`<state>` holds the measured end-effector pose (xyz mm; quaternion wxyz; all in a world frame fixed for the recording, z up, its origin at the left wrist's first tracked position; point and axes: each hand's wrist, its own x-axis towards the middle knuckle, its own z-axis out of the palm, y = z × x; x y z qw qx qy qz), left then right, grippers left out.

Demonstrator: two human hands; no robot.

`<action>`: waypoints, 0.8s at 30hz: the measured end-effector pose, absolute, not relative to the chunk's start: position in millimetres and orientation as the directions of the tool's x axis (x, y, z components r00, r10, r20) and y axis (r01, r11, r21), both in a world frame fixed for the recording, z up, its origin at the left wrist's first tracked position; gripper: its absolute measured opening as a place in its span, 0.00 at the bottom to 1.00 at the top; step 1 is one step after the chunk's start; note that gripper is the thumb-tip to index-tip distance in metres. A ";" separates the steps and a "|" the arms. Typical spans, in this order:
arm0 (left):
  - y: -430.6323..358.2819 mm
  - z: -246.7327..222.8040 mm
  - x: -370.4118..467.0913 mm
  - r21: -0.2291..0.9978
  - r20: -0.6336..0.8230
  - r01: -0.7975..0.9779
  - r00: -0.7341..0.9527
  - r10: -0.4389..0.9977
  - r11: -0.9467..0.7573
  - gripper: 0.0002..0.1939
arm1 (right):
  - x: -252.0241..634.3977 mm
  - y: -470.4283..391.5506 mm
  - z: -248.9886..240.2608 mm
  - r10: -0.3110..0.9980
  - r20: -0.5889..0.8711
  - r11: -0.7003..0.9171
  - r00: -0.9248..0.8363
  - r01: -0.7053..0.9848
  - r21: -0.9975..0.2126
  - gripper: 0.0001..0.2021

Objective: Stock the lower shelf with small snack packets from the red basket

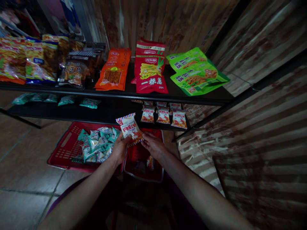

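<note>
A small white, red and orange snack packet (129, 125) with striped ends is held up above the baskets, its printed front towards me. My left hand (121, 147) pinches its lower left part, thumb on the front. At the packet's lower right corner, my right hand (153, 144) closes its fingers on the edge. Beneath my hands stands a red basket (143, 177) with a few packets low inside, partly hidden. Left of it, another red basket (62, 142) carries a heap of teal and white packets (96, 142). Similar shrimp-print packets (163, 115) stand in rows on the lower shelf.
Along the upper black shelf (177, 99) are orange bags (114, 70), red bags (151, 72), green bags (198, 75) and dark chip bags (75, 68). Teal packets (90, 103) line the lower shelf's left. A slanting black post (240, 92) and patterned curtain (259, 127) border the right side.
</note>
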<state>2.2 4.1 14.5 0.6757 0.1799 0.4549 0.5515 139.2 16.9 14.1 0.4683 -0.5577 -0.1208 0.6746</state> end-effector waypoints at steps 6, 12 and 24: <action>4.8 16.0 -2.8 0.693 -0.424 -0.620 0.062 0.903 0.368 0.18 | 141.6 17.2 9.9 0.811 -0.578 -0.507 0.090 -0.385 -0.771 0.11; 18.2 17.8 -18.1 0.675 -0.456 -0.665 -0.035 0.889 0.320 0.08 | 142.7 16.0 10.2 0.831 -0.548 -0.501 0.098 -0.299 -0.812 0.12; 35.7 23.2 -35.8 0.634 -0.520 -0.726 -0.146 0.842 0.266 0.08 | 139.3 14.0 12.5 0.831 -0.550 -0.508 0.082 -0.294 -0.810 0.12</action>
